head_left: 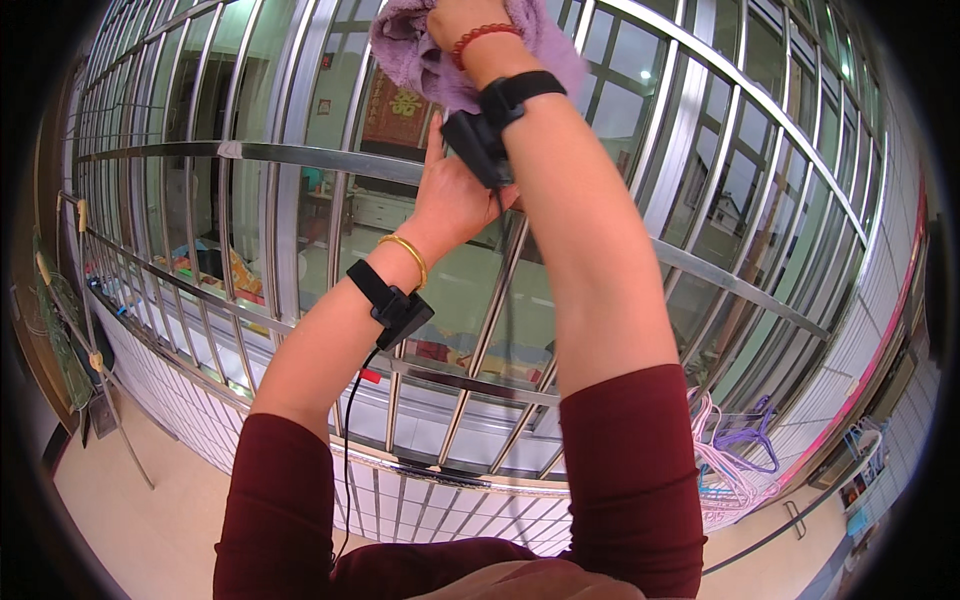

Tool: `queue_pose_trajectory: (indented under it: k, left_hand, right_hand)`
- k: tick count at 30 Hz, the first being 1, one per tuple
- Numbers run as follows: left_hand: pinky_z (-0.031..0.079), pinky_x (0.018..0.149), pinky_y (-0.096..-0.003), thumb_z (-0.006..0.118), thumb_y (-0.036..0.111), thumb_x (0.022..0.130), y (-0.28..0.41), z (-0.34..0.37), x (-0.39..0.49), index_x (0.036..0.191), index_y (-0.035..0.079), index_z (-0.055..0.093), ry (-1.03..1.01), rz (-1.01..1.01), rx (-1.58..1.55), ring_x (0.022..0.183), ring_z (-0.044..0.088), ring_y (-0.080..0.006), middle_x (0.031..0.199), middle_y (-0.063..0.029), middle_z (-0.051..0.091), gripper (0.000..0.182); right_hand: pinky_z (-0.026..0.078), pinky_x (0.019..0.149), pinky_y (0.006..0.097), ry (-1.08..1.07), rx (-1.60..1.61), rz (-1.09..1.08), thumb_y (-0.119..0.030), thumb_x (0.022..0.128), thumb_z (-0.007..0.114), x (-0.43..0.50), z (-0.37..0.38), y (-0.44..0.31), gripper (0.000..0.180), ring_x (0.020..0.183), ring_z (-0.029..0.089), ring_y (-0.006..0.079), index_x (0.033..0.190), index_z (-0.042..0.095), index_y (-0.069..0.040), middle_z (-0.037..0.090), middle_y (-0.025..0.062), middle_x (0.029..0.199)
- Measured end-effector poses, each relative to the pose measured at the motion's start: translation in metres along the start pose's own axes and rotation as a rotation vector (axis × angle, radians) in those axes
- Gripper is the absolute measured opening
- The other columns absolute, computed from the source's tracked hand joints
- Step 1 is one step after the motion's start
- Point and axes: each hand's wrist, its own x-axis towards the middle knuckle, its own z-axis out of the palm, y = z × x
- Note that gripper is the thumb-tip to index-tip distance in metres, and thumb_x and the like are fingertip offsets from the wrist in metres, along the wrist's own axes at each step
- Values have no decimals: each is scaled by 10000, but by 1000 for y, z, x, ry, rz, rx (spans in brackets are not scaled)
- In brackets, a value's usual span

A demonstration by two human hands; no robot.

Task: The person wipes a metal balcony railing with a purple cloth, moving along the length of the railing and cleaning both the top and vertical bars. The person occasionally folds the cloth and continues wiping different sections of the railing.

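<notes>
A crumpled light-purple towel [420,56] lies against the upper part of a metal window grille [315,155], at the top of the view. My right hand [469,22] presses on the towel; it wears a red beaded bracelet, and its fingers are cut off by the picture's edge. Lower and to the left, my left hand [459,191] is raised at the grille's horizontal rail, index finger pointing up; its other fingers are partly hidden behind my right wrist and a black strapped device. Whether it grips a bar cannot be told. Glass panes stand behind the bars.
White tiles [450,514] cover the wall below the grille. Pink and purple clothes hangers [742,450] hang at the lower right. A folding rack [96,360] stands at the far left. A black cable [346,450] runs down from my left wrist.
</notes>
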Motion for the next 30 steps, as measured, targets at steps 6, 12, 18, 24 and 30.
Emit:
queue_pose_trajectory:
  k: [6, 12, 18, 24, 30]
  left_hand:
    - [150, 1166, -613, 681, 399, 821, -4, -4, -6, 678, 100, 680, -281, 2, 132, 610, 619, -250, 566, -70, 601, 331]
    - [141, 1174, -598, 636, 399, 874, -2, -6, -7, 609, 104, 603, -262, -12, 129, 587, 591, -229, 569, -49, 572, 398]
    - [97, 1182, -582, 606, 414, 885, 9, -3, -1, 628, 91, 659, -371, -143, 162, 622, 615, -259, 602, -73, 615, 416]
    - [435, 984, -497, 588, 389, 912, 52, 26, 18, 613, 45, 634, -44, -8, 334, 592, 616, -324, 567, -119, 615, 459]
    - [426, 490, -416, 574, 399, 916, 37, 26, 11, 568, 79, 628, -347, -183, 182, 474, 568, -326, 512, -124, 580, 475]
  right_hand:
    - [438, 958, 509, -26, -184, 57, -94, 805, 535, -16, -46, 44, 334, 1070, 569, 420, 1124, 594, -14, 626, 233, 1126]
    - [460, 951, 468, -46, -44, 182, -92, 763, 571, -23, -134, 122, 452, 1100, 580, 404, 1214, 566, -66, 639, 227, 1148]
    - [470, 935, 455, -234, -156, 164, -82, 757, 547, -31, -185, 142, 408, 1082, 581, 404, 1159, 602, -41, 641, 238, 1129]
    - [419, 1024, 433, -140, -133, 6, -67, 767, 511, -43, -158, 138, 460, 1160, 535, 421, 1217, 598, -33, 605, 255, 1209]
    - [488, 922, 484, -173, -241, 365, -167, 778, 584, -75, -242, 224, 423, 1076, 603, 431, 1196, 597, -101, 669, 218, 1119]
